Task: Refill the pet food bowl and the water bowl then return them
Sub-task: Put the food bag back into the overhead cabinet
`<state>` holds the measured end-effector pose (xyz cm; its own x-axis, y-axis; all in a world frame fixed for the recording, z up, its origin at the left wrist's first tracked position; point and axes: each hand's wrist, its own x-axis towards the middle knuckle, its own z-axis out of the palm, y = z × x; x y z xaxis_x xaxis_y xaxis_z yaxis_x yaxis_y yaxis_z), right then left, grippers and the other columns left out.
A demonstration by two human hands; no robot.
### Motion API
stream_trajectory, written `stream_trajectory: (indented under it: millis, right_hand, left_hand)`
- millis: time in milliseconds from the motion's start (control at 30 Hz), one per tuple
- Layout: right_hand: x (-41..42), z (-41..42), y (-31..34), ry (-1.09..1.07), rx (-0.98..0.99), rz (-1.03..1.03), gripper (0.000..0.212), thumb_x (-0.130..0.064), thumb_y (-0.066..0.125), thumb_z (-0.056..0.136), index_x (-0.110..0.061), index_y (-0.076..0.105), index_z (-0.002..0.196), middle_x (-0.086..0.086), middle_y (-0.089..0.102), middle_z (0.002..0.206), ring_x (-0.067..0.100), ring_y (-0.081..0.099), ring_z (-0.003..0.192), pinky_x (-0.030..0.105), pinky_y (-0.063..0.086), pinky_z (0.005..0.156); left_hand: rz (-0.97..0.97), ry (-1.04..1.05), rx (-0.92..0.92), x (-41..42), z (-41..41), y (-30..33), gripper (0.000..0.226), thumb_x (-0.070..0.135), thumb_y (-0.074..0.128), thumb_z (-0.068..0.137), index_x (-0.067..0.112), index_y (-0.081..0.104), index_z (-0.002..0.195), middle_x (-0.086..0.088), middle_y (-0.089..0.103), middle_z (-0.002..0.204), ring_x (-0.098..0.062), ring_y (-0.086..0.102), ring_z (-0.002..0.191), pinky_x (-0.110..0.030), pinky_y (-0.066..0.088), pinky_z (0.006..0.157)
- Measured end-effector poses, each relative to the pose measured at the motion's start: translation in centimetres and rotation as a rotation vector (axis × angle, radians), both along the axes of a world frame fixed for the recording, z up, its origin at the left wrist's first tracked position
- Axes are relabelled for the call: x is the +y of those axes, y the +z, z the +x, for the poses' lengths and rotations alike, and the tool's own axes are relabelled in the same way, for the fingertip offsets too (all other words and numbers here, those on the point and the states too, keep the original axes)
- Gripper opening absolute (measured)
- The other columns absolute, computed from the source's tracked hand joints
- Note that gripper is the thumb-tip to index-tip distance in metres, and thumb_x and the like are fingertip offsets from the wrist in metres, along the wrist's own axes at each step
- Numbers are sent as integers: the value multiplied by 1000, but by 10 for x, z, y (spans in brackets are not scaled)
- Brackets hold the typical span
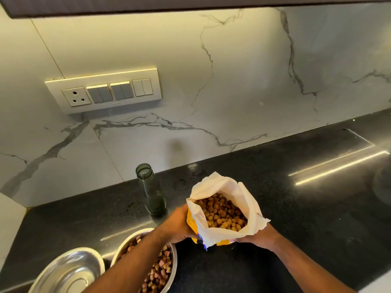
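An open yellow and white pet food bag (pixel 243 199), full of brown kibble, is upright over the black counter. My left hand (pixel 176 226) grips its left side and my right hand (pixel 257 235) grips its right side low down. Under my left forearm stands a steel food bowl (pixel 172 269) holding mixed kibble. To its left sits a second steel bowl (pixel 69 271); it looks to hold no kibble, and whether it holds water I cannot tell. An uncapped clear bottle (pixel 151 191) stands behind the bowls, nearly drained.
The black granite counter (pixel 296 208) runs right, with a few wet spots near the wall. A marble backsplash carries a switch and socket panel (pixel 103 92). A dark cabinet edge hangs overhead. A faint round object shows at the right edge (pixel 380 182).
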<state>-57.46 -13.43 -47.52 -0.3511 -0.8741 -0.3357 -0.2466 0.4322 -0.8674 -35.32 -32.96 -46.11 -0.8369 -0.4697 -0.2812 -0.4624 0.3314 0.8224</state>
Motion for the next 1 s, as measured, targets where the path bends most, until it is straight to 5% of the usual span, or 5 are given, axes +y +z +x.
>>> stream_trajectory:
  millis: [333, 500, 767, 900, 1000]
  right_hand:
    - [19, 19, 66, -5, -32, -144, 130, -74, 94, 16, -40, 40, 129, -14, 55, 129, 10, 53, 123, 36, 49, 108]
    - [23, 40, 132, 85, -57, -350, 119, -57, 102, 28, -33, 51, 133, -10, 69, 121, 7, 64, 117, 17, 54, 87]
    - [24, 101, 233, 308, 3, -629, 45, -40, 94, 65, -25, 81, 106, 6, 81, 104, 23, 76, 104, 30, 60, 88]
    - [12, 130, 274, 381, 8, -710, 48, -34, 88, 70, -35, 74, 116, 5, 78, 115, 25, 74, 110, 41, 61, 94]
    - [1, 151, 309, 389, 41, -744, 58, -47, 91, 65, -37, 71, 119, -2, 78, 116, 20, 75, 109, 43, 61, 94]
  left_hand:
    - [-62, 85, 168, 35, 44, 92, 67, 19, 87, 78, 46, 47, 124, 18, 62, 124, 14, 56, 117, -9, 46, 95]
    - [-85, 127, 310, 56, 74, 152, 66, 15, 87, 76, 18, 57, 135, -1, 68, 131, -17, 65, 122, -41, 52, 105]
    - [-82, 154, 515, 89, 138, 233, 61, 12, 83, 70, 39, 69, 123, -2, 71, 128, -24, 66, 120, -35, 54, 96]
    - [-75, 179, 595, 91, 170, 271, 73, -14, 74, 77, 47, 71, 117, 9, 72, 127, -15, 67, 119, -28, 55, 94]
    - [-119, 194, 689, 86, 191, 306, 56, 14, 85, 76, 37, 70, 124, -1, 70, 131, -23, 66, 122, -33, 54, 97]
